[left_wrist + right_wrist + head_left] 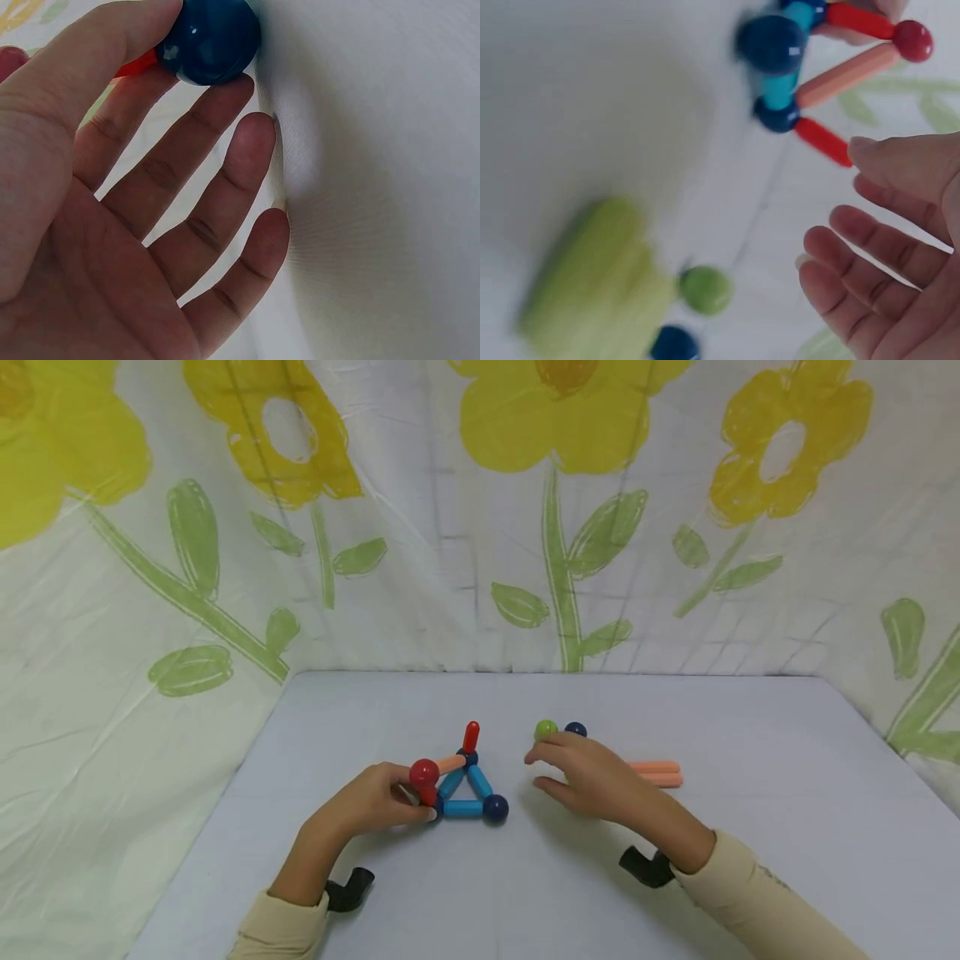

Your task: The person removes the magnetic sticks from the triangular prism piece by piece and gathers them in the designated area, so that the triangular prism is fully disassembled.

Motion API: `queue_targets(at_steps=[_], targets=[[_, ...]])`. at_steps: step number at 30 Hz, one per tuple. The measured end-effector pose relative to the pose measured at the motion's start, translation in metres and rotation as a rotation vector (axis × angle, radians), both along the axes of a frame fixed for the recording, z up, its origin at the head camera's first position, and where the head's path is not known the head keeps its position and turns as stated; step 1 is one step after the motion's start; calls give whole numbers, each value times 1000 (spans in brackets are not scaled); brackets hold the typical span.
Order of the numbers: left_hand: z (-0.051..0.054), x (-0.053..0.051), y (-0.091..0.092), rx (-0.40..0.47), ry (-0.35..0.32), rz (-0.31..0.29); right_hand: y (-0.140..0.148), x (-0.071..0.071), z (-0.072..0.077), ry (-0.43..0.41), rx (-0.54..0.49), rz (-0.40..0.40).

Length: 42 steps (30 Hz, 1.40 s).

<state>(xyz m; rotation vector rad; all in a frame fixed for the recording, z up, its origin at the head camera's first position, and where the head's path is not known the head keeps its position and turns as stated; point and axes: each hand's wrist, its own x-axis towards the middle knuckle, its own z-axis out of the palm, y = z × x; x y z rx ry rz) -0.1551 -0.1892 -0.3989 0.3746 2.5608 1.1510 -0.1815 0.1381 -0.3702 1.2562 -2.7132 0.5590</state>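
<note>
A magnetic ball-and-stick build lies on the table. Its base is a triangle of light-blue sticks (462, 809) with navy balls (495, 809) at the corners. From two corners rise red sticks (471, 737), one topped by a red ball (424, 774). An orange stick (847, 75) slants from that ball down to the far corner. My left hand (381, 800) pinches the left corner's navy ball (214, 41) between thumb and fingers. With nothing held, my right hand (587, 774) hovers right of the build, fingers spread and relaxed. In the head view it largely hides some yellow-green sticks (600, 289).
A loose green ball (546, 730) and a navy ball (575, 728) sit just beyond my right hand. Orange sticks (660, 774) lie side by side to its right. A white cloth with painted flowers (555, 568) hangs behind the white table (495, 893).
</note>
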Motion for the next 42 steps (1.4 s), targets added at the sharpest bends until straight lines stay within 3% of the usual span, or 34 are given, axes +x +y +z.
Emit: queue_targets(at_steps=[5,12,19,29,35,42], targets=[[1,0,0,7,0,2,-39,-23,11,1,-5,76],[3,0,0,27,5,-22,-71,-40,3,-59,103,83],[2,0,0,14,12,-20,-75,-40,-9,-144,171,-39],[-1,-1,-1,16,3,-21,-67,-43,-20,-95,162,53],[-1,0,-1,26,20,-17,-55,-43,-21,-177,163,21],[0,-1,-1,22,17,-37,-46,-36,-20,-205,174,-8]])
